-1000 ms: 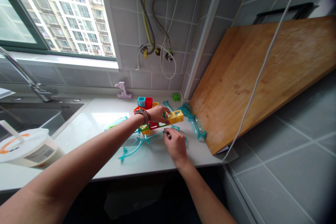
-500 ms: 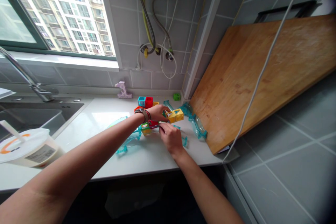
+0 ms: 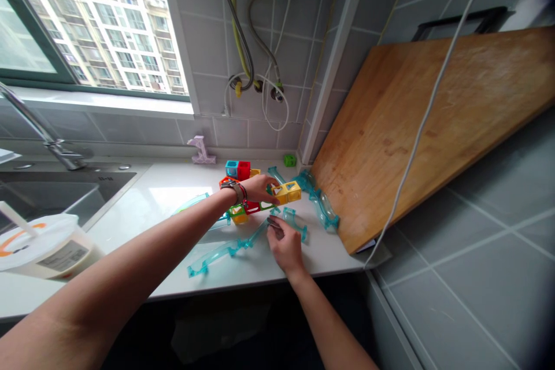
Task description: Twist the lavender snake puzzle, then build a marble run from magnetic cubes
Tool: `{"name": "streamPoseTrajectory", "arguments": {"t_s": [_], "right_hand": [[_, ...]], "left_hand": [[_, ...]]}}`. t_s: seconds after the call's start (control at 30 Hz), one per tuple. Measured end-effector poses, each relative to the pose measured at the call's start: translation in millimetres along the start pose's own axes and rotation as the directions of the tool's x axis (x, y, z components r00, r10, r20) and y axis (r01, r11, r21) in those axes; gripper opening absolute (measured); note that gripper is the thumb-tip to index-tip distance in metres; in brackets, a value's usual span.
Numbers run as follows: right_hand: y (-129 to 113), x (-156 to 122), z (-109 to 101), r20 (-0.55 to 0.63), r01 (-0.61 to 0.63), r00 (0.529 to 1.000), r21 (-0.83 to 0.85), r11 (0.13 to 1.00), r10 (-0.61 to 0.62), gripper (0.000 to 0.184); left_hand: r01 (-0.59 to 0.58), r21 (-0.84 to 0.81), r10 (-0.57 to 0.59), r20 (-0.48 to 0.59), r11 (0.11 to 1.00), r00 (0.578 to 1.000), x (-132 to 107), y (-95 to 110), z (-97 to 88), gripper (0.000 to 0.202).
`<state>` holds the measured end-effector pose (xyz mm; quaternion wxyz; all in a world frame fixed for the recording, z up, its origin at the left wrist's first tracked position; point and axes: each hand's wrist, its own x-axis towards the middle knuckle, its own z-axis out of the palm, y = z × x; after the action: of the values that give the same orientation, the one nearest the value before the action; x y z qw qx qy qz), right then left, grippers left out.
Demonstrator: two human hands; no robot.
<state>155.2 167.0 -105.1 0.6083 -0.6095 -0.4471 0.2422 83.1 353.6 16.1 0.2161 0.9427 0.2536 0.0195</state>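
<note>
My left hand (image 3: 256, 188), with a watch and a bracelet at its wrist, is closed on the yellow see-through toy block (image 3: 288, 192). Red and green block frames (image 3: 252, 207) sit below that hand, partly hidden by the arm. My right hand (image 3: 286, 244) pinches the end of a clear teal toy track piece (image 3: 232, 248), which reaches left toward the counter's front. Close to the right fingers is a short teal tube piece (image 3: 295, 224). Blue and red blocks (image 3: 238, 169) stand behind my left hand.
More teal track pieces (image 3: 319, 202) lie by the leaning wooden board (image 3: 425, 115). A green block (image 3: 289, 160) and a lilac toy part (image 3: 202, 151) stand near the wall. At left are a sink (image 3: 117, 182) and a lidded cup (image 3: 47, 248) with a straw. A white cable (image 3: 427, 110) hangs before the board.
My right hand has moved slightly toward the counter's front, bringing the teal track away from the blocks. My left hand keeps its hold on the yellow block.
</note>
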Motion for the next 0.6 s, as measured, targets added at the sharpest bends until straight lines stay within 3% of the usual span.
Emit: {"name": "streamPoseTrajectory", "arguments": {"t_s": [0.13,0.3,0.37,0.43,0.53,0.6], "right_hand": [[3.2,-4.2,11.9,-0.13,-0.231,0.943,0.409,0.883,0.307,0.04],[8.3,-5.2,13.6,-0.218,-0.246,0.86,0.617,0.748,0.462,0.061],[9.1,-5.8,10.3,-0.248,-0.203,0.865,0.623,0.756,0.437,0.068],[8.3,-6.7,5.3,-0.31,-0.143,0.883,0.539,0.83,0.353,0.06],[3.9,-9.3,-3.1,-0.406,-0.047,0.9,0.265,0.963,0.156,0.039],[-0.3,-12.0,-8.2,-0.442,0.041,0.897,0.078,0.996,-0.002,0.031]], "left_hand": [[0.008,0.011,-0.008,0.0,1.0,1.0,0.8,0.9,0.2,0.07],[0.01,0.01,-0.01,-0.007,1.0,1.0,-1.1,2.2,-0.4,0.067],[0.01,0.006,-0.01,-0.011,1.0,1.0,-2.1,2.2,-0.4,0.067],[0.01,0.002,-0.01,-0.016,1.0,1.0,-2.6,2.0,0.1,0.067],[0.008,-0.001,-0.008,-0.022,1.0,1.0,-2.3,1.4,1.1,0.068],[0.006,-0.003,-0.006,-0.023,1.0,1.0,-1.9,1.0,1.5,0.067]]}}
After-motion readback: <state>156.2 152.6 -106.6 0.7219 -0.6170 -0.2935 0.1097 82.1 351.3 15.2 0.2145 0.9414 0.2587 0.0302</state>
